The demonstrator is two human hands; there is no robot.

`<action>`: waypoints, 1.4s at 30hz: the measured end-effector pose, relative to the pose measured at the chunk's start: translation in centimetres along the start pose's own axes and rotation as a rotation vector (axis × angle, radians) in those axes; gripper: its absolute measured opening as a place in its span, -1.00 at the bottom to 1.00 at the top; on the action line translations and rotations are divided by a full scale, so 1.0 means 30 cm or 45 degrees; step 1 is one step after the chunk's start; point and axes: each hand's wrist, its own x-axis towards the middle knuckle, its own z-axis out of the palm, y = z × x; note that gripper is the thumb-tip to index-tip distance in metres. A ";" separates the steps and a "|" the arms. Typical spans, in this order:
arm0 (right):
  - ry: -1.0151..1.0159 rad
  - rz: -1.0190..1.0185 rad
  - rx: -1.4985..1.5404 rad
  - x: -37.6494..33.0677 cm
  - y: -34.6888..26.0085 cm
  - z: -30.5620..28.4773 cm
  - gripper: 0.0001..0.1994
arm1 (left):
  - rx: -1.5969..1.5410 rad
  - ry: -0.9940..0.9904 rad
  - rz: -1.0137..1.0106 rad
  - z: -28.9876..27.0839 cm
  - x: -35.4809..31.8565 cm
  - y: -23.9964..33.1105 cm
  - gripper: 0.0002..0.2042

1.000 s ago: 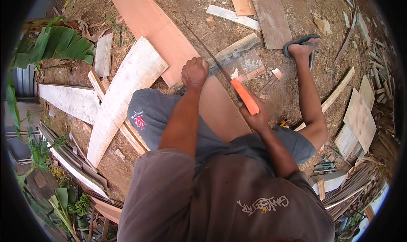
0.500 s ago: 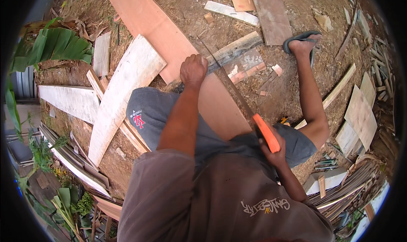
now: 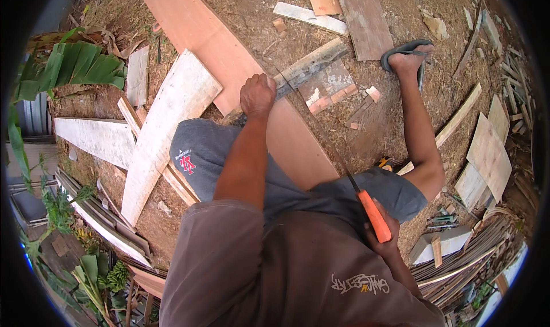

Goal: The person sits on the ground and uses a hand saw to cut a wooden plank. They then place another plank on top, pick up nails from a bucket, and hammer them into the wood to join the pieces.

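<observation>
A long reddish-brown plank runs from the upper left down to my lap. My left hand is closed with curled fingers at the plank's right edge, pressing on it; part of the grip is hidden. In my right hand is a handsaw with an orange handle, held near my right thigh. Its thin blade slants up and left along the plank's right edge, its far end close to my left hand. Under the plank lies a weathered timber, sticking out to the right.
White-faced boards lie left of the plank. Beyond the timber are a pale strip and a brown board. My sandalled foot rests on the dirt at right. Plywood offcuts and stacked wood strips lie farther right.
My right hand has drawn the handsaw back, down and to the right toward my body. My left hand keeps its place on the plank.
</observation>
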 end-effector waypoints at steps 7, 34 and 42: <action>0.084 -0.202 0.178 0.722 0.212 0.377 -0.40 | 0.044 -0.021 -0.073 -0.029 0.017 0.007 -0.74; 0.021 0.023 -0.032 0.020 -0.044 0.022 -0.42 | -0.044 0.014 0.011 0.000 -0.002 -0.013 -0.77; 0.053 -0.294 0.219 0.681 0.195 0.352 -0.39 | 0.089 -0.052 -0.106 -0.006 0.011 0.001 -0.79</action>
